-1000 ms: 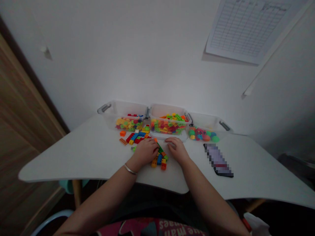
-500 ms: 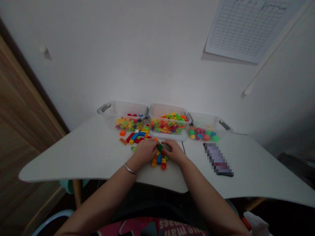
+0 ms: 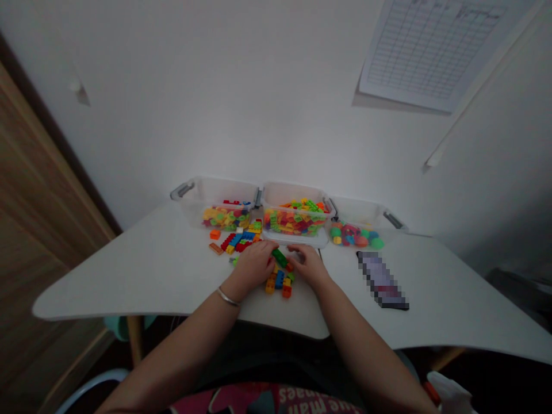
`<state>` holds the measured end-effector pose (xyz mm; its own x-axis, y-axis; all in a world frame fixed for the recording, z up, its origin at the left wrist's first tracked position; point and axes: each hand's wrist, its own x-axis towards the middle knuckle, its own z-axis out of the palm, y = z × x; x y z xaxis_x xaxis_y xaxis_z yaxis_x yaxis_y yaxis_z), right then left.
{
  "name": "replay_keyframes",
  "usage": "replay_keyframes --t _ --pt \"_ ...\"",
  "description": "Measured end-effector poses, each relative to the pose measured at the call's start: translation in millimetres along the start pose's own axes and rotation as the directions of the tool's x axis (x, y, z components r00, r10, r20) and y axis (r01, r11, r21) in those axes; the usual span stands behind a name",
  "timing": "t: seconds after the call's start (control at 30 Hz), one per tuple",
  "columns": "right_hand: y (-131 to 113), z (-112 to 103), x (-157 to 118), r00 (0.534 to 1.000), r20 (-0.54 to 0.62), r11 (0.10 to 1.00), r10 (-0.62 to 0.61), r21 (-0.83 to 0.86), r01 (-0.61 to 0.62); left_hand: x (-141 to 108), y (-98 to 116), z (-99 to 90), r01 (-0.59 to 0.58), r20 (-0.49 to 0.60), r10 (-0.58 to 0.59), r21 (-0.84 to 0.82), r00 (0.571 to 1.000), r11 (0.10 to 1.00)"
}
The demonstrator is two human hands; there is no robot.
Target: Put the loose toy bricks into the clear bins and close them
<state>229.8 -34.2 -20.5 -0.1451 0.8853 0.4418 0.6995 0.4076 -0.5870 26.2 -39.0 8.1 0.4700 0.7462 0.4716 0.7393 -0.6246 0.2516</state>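
Note:
A dark green brick (image 3: 280, 257) lies slantwise between my two hands, above a small cluster of joined bricks. My left hand (image 3: 256, 263) has its fingers curled against the green brick's upper left end. Thumb and fingers of my right hand (image 3: 309, 264) are apart at the other side, close to the brick's lower right end, where a red-orange piece shows. Below the hands, the cluster has a blue brick (image 3: 280, 280) in the middle, an orange-yellow brick (image 3: 269, 284) on the left and an orange one (image 3: 287, 288) on the right.
Loose bricks (image 3: 235, 240) lie left of my hands. Behind stand a left bin (image 3: 215, 190), a middle bin (image 3: 295, 192) on a lid, and a right bin (image 3: 357, 210), all holding colourful pieces. A pixelated phone (image 3: 383, 282) lies on the white table (image 3: 150, 270) at the right.
The fingers of my right hand have drawn slightly back to the right, and more of the green brick shows. My left hand has barely moved.

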Motion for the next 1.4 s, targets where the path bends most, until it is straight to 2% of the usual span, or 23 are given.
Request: replay_keyframes --t 0.13,0.27,0.47,0.63,0.77,0.9,1.03,1.13,1.2,1.27,1.4 --pt "-3.7 3.8 0.3 0.997 0.071 0.999 -0.007 -0.047 0.010 0.9 -2.9 3.1 0.025 -0.048 -0.027 -0.058 0.998 0.998" --pt "-3.5 4.8 2.0 0.994 0.112 0.994 -0.013 -0.111 0.025 1.1 -4.5 4.7 0.029 -0.062 -0.031 -0.041 0.998 0.999" --pt "-0.2 2.2 2.7 0.999 0.019 0.979 0.030 -0.203 -0.026 0.4 -2.7 4.3 0.018 -0.046 -0.016 0.029 0.999 0.999" --pt "0.0 2.0 3.1 1.000 0.011 0.974 0.025 -0.227 -0.021 -0.4 -0.3 2.4 0.011 -0.001 -0.011 0.065 1.000 0.998" --pt "-1.0 -2.4 2.1 0.993 -0.099 0.986 0.072 -0.143 -0.086 -0.9 1.0 -0.2 0.021 0.013 -0.022 0.080 1.000 0.997" --pt "-6.6 -15.6 4.3 0.966 -0.257 0.998 0.023 -0.044 -0.035 -0.5 1.6 -4.3 -0.014 0.037 0.013 0.034 0.999 0.999" --pt "-16.7 -34.9 15.9 0.870 -0.493 0.998 -0.002 0.059 0.036 0.8 1.5 -6.0 -0.037 0.088 0.034 0.037 0.996 0.999" --pt "-20.9 -50.4 30.7 0.799 -0.601 0.994 0.006 0.093 0.063 1.6 2.2 -6.4 -0.040 0.114 0.033 0.060 0.993 0.997" --pt "-19.8 -59.9 42.1 0.777 -0.629 0.995 0.002 0.077 0.060 1.8 3.0 -7.1 -0.043 0.126 0.034 0.071 0.991 0.997" --pt "-16.2 -67.6 53.2 0.774 -0.633 0.998 -0.025 0.031 0.058 1.9 3.7 -7.9 -0.044 0.134 0.034 0.077 0.990 0.996" --pt "-8.6 -72.6 69.6 0.812 -0.569 0.991 -0.129 -0.113 0.079 2.4 2.8 -8.1 -0.062 0.148 0.050 0.075 0.988 0.995"
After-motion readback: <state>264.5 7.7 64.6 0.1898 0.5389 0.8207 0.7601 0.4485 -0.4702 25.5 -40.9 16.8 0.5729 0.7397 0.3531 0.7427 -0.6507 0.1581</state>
